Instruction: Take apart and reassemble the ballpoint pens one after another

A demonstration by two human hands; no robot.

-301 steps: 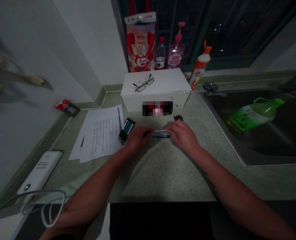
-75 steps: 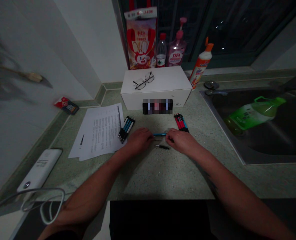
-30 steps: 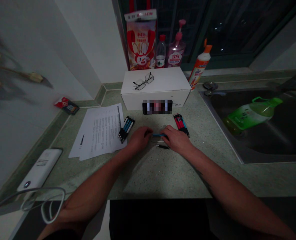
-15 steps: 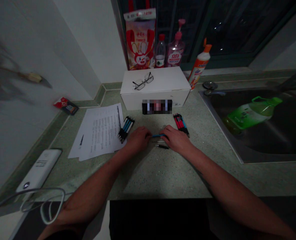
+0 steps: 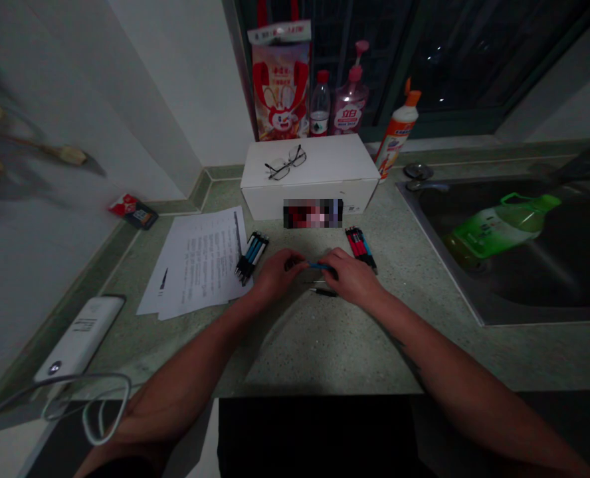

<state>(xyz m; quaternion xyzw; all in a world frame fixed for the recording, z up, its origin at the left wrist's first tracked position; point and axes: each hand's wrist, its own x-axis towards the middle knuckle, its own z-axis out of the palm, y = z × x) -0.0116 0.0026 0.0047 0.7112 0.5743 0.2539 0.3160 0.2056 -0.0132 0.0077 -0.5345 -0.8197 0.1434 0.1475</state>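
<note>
A blue pen barrel (image 5: 317,265) spans the gap between my hands, just over the counter. My right hand (image 5: 351,275) is closed around its right end. At the left end, the fingertips of my left hand (image 5: 279,272) pinch together on it, though exactly what they grip there is small and dim. Below the barrel lies a thin rod like a pen refill (image 5: 315,282), and nearer me a short black pen piece (image 5: 323,292) with a pointed light tip. Blue, white and black pens (image 5: 252,257) lie left of my left hand; red, blue and black pens (image 5: 361,249) lie beyond my right.
Printed papers (image 5: 195,265) lie at left, near a white power bank (image 5: 80,338) with a cable. A white box (image 5: 309,179) carrying eyeglasses (image 5: 286,163) stands behind. On the right, a sink (image 5: 454,279) holds a green jug (image 5: 504,226). Bottles (image 5: 349,99) line the window.
Both hands have shifted slightly away from me with the blue barrel. My left fingertips have moved right, closer to my right hand, so less of the barrel shows.
</note>
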